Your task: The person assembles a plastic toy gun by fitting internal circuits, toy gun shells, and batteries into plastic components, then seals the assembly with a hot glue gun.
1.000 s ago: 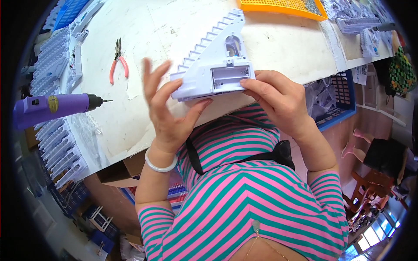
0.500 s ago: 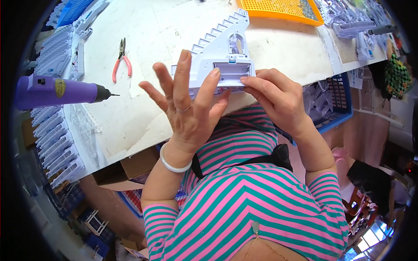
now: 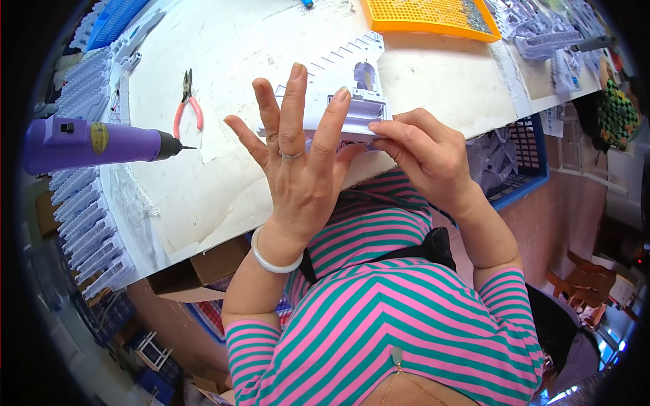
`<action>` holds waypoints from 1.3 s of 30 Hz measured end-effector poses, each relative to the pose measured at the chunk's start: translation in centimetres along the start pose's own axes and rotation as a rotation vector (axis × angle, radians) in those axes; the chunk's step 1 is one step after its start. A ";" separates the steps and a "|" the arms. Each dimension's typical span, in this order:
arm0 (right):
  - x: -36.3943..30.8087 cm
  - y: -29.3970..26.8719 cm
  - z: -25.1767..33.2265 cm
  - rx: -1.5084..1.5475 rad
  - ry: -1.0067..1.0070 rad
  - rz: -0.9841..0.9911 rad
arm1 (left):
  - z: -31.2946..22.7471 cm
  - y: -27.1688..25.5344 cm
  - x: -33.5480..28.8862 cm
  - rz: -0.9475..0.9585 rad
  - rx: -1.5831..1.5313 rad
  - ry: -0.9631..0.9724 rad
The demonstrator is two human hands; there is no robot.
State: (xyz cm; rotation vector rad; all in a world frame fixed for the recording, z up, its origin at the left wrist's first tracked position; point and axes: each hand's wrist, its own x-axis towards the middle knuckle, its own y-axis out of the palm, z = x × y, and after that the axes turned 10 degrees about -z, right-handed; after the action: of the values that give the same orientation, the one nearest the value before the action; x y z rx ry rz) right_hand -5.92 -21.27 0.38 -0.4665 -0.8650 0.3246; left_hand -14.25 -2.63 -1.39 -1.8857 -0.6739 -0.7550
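Note:
A white plastic housing [image 3: 318, 120] with a stair-stepped far edge, an oval opening and a rectangular battery compartment rests at the table's near edge. Thumb and index finger of my left hand [image 3: 301, 169] straddle its near side, the index tip over the compartment's left end. The other left fingers fan out above it. At its near right corner my right hand [image 3: 433, 152] pinches the housing between thumb and fingers. My left hand hides much of the housing's left part, and its underside cannot be seen.
Pink-handled pliers [image 3: 187, 101] lie on the white table [image 3: 223, 189]. A purple electric screwdriver [image 3: 101, 145] juts in from the left. Beyond stands a yellow tray [image 3: 423, 30] of small metal parts. Stacked white parts [image 3: 84, 210] line the left edge; a blue crate [image 3: 528, 159] sits below right.
The housing has tipped flatter and come slightly nearer. My left fingers have lifted and spread wider, the index tip shifting away from me. A small blue item now shows at the top.

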 end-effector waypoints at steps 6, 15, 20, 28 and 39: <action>-0.4 0.1 -0.1 -0.001 -0.018 0.016 | 0.3 0.5 0.2 -0.092 0.147 0.088; -1.4 0.4 -0.4 -0.101 -0.147 -0.026 | 0.2 1.0 -0.7 -0.142 0.213 0.108; -1.7 0.3 -0.3 -0.120 -0.164 -0.021 | 0.1 -0.5 -1.0 0.042 0.273 0.100; -2.3 0.3 -0.7 -0.140 -0.187 0.007 | 1.0 -3.6 -0.9 0.137 0.078 0.016; -2.2 0.2 -0.1 -0.114 -0.173 0.036 | 3.8 -3.9 -3.5 0.159 -0.280 -0.243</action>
State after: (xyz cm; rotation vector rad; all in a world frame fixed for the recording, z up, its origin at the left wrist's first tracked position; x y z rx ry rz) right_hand -7.19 -22.19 -1.22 -0.5661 -1.0477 0.3540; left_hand -18.57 1.88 -3.12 -2.2831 -0.5810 -0.5440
